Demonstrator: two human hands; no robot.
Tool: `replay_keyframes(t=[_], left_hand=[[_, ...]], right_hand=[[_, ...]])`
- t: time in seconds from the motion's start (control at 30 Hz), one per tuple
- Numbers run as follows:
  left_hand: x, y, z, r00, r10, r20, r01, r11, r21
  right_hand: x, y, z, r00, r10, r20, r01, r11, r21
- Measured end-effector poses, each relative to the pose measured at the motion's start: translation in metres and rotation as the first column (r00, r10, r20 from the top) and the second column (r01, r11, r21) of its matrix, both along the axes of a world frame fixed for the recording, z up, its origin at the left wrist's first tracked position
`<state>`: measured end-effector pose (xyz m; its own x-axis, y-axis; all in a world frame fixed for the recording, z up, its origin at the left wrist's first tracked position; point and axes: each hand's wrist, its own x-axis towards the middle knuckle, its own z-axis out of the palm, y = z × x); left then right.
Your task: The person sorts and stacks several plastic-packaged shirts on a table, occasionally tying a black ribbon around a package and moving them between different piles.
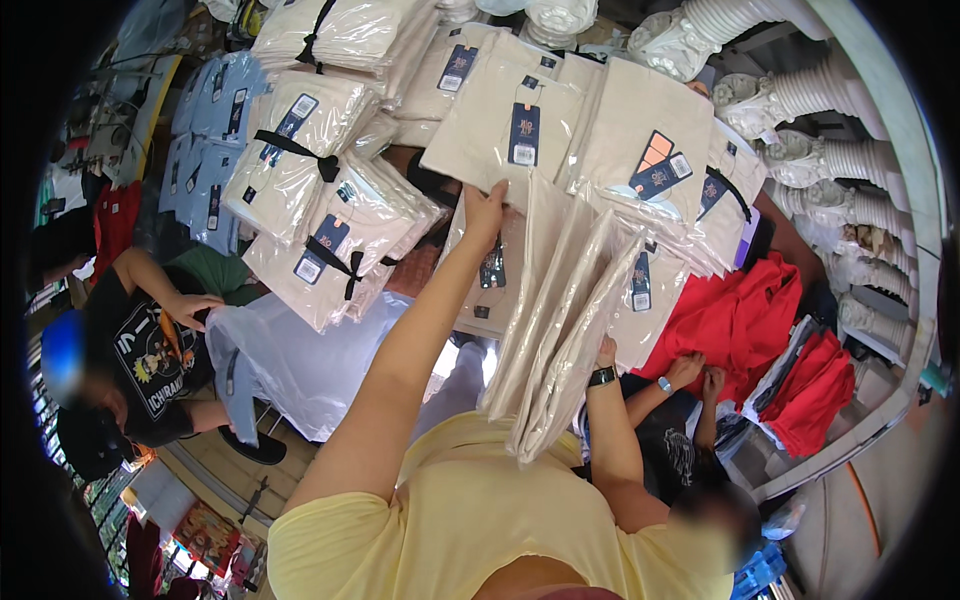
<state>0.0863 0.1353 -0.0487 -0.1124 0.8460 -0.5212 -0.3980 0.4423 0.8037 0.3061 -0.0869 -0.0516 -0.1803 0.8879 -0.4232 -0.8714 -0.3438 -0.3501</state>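
My left hand reaches forward and pinches the near edge of a folded cream garment in a clear bag, thumb on top. That garment carries a dark blue tag and lies at the top of the pile. My right hand is closed at the near right edge of several bagged cream garments, held on edge like a fan against my front. Most of its fingers are hidden behind the plastic. Under and between my arms lies another bagged cream garment, partly covered.
Bundles of bagged cream garments tied with black strips stand at left, with light blue packs beyond. A person at left handles a clear plastic bag. At right, another person's hand touches red cloth. Wrapped white stacks line the right.
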Motion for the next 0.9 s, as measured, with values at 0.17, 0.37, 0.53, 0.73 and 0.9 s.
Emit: replay_keyframes(t=[0.17, 0.37, 0.53, 0.73, 0.9], left_hand=[[0.011, 0.05, 0.038, 0.941, -0.24, -0.24, 0.207, 0.966, -0.157], [-0.066, 0.102, 0.029, 0.354, -0.356, -0.864, 0.249, 0.927, -0.28], [-0.106, 0.158, -0.04, 0.996, 0.092, 0.004, -0.089, 0.973, -0.213], [-0.099, 0.193, -0.055, 0.91, 0.389, 0.145, -0.301, 0.859, -0.415], [-0.111, 0.203, -0.033, 0.846, 0.29, 0.447, -0.126, 0.924, -0.361]], right_hand=[[0.002, 0.002, -0.004, 1.0, 0.001, 0.006, -0.001, 1.0, -0.001], [0.007, 0.01, -0.003, 1.0, 0.007, 0.009, -0.007, 1.0, 0.012], [0.007, 0.013, -0.004, 1.0, 0.029, -0.001, -0.029, 1.0, 0.006], [0.013, 0.014, -0.005, 0.999, 0.036, 0.008, -0.036, 0.999, 0.002], [0.018, 0.013, -0.004, 0.999, 0.038, 0.013, -0.038, 0.999, -0.001]])
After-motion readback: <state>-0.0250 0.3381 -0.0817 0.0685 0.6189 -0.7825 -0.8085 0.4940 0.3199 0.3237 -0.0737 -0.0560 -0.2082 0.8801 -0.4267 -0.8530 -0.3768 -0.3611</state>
